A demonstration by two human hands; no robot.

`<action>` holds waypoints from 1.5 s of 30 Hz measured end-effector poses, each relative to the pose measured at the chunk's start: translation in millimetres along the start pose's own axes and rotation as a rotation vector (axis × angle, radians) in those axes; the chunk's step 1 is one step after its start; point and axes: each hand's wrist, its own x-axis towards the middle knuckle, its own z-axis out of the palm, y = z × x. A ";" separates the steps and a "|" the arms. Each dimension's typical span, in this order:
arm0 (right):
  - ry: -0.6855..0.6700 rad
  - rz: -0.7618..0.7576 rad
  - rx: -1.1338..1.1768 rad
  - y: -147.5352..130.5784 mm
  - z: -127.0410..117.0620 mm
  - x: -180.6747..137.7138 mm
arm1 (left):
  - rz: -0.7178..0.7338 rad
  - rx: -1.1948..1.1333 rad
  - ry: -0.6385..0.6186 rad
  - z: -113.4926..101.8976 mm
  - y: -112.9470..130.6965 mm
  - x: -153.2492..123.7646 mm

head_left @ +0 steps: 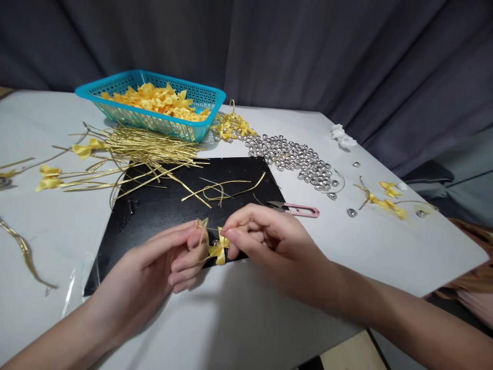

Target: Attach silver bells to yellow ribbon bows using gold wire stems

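Observation:
My left hand (169, 257) pinches a thin gold cord (204, 241) that loops from its fingertips. A small yellow ribbon bow (220, 252) with a silvery bead beside it hangs between my hands, over the near edge of the black board (154, 216). My right hand (265, 236) is closed, thumb against forefinger, at the top of the bow. A fine pale line, needle or thread, runs between both sets of fingertips; I cannot tell which. Its end in my right fingers is hidden. Behind my hands, gold cord pieces (219, 191) lie on the board.
Pink-handled snips (302, 210) lie at the board's right edge. Beyond are silvery beads (288, 154), a pile of gold cords (150, 146) and a blue basket (210, 95) of yellow bows. More yellow bows with cord (385, 203) lie to the right on the white table (416, 246).

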 end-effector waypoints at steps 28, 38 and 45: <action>0.131 -0.415 -0.349 6.3 9.5 -13.6 | -0.155 -0.061 -0.275 -4.9 -7.7 0.9; 0.116 -0.504 -0.344 2.9 5.9 -15.0 | -0.162 -0.082 -0.294 -5.2 -6.8 2.4; 0.091 -0.480 -0.355 1.1 5.0 -15.3 | -0.154 -0.051 -0.262 -5.2 -7.4 0.6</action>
